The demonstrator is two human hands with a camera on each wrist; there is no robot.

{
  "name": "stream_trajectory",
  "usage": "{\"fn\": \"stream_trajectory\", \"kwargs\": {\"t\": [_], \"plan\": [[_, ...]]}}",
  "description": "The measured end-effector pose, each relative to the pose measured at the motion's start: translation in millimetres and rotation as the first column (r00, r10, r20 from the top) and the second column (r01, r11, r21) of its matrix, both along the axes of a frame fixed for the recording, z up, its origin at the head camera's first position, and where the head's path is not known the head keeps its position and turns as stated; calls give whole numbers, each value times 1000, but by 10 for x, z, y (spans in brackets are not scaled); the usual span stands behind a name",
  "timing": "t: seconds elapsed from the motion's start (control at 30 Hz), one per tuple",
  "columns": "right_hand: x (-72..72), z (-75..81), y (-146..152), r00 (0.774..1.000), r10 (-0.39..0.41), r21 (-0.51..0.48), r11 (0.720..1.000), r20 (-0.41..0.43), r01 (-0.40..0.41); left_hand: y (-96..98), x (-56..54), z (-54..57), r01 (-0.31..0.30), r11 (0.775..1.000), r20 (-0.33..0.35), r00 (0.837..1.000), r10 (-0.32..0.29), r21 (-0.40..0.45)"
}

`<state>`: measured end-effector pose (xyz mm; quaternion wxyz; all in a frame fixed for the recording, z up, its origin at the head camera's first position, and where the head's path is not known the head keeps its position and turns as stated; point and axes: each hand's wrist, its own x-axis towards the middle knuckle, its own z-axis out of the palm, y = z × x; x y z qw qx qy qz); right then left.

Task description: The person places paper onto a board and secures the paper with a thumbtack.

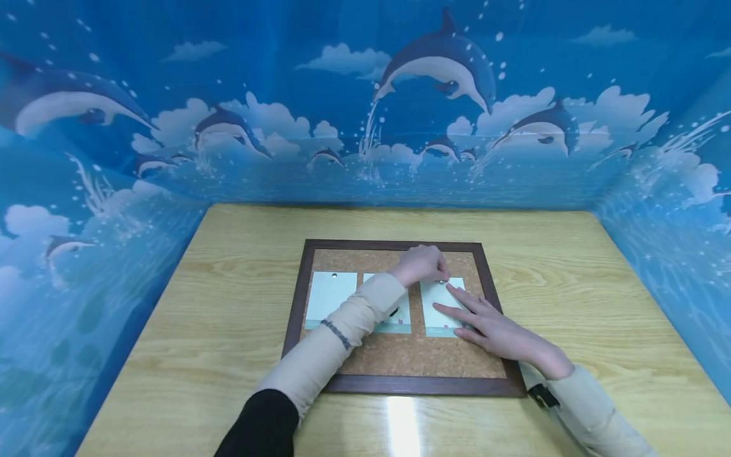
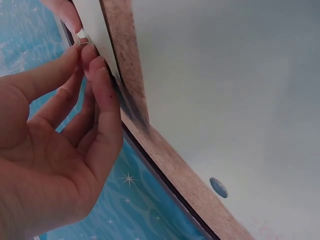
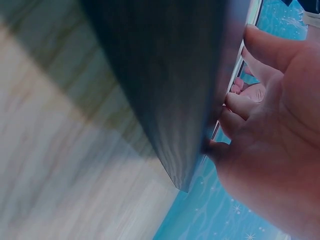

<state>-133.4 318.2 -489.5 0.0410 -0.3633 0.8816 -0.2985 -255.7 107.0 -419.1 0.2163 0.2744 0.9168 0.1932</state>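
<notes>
A cork board (image 1: 422, 362) in a dark wooden frame bears three pale green paper sheets in a row. At the top edge of the right sheet (image 1: 440, 317), my left hand (image 1: 421, 264) pinches a small shiny thumbtack (image 2: 84, 41) between thumb and fingertips. My right hand (image 1: 493, 327) lies with fingers spread and fairly straight, fingertips resting on that same sheet. Partly behind my left forearm is the middle sheet (image 1: 402, 320). The left sheet (image 1: 331, 298) has a metal thumbtack (image 1: 334, 275) near its top edge. Another flat tack (image 2: 218, 187) shows on a sheet in the left wrist view.
The board lies on a light wood-grain table (image 1: 240, 279). A blue curtain (image 1: 320, 82) printed with dolphins and clouds encloses the back and both sides. My left forearm crosses over the board.
</notes>
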Motion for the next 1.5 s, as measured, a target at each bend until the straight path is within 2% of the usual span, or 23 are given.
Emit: {"fn": "stream_trajectory", "kwargs": {"t": [0.13, 0.33, 0.5, 0.6, 0.73, 0.83, 0.97, 1.07, 1.17, 1.27, 1.4, 1.5], "plan": [[-14, -61, 16, 1000, 2, -13, 1000, -2, -2, -28, -3, -7, 6, 999, 7, 1000, -6, 34], [34, 91, -48, 1000, 18, -10, 1000, 15, -18, -54, 9, -24, -43, 994, 38, 998, 39, 97], [49, 100, -66, 1000, 22, -17, 1000, -20, -22, -40, 13, -42, -54, 994, -2, 999, 55, 99], [65, 142, -86, 999, 22, -4, 1000, -37, -22, -42, 14, -55, -54, 992, -3, 998, 55, 114], [92, 214, -104, 1000, 4, 15, 1000, 4, -5, -58, 24, -68, -57, 986, 21, 998, 54, 159], [102, 237, -98, 1000, 0, 26, 1000, 28, 0, -65, 35, -77, -32, 984, 10, 999, 31, 177], [82, 134, -51, 1000, 6, 25, 1000, -13, -6, -53, 46, -98, -5, 985, -13, 1000, 7, 172], [57, 10, -6, 999, 1, 10, 1000, -34, 0, -27, 45, -115, -23, 988, -22, 999, 27, 151], [55, -17, -1, 1000, -5, 1, 1000, -22, 5, -3, 42, -122, -57, 990, -15, 998, 59, 127], [73, 70, -38, 1000, 3, 11, 1000, -7, -3, 4, 35, -120, -67, 992, -1, 998, 68, 108], [73, 183, -80, 1000, 4, 39, 999, 17, -5, 7, -10, -146, -37, 995, 8, 999, 37, 97], [26, 121, -65, 1000, 4, 35, 999, 8, -4, -25, -25, -106, 7, 997, 20, 1000, -9, 76]]}}
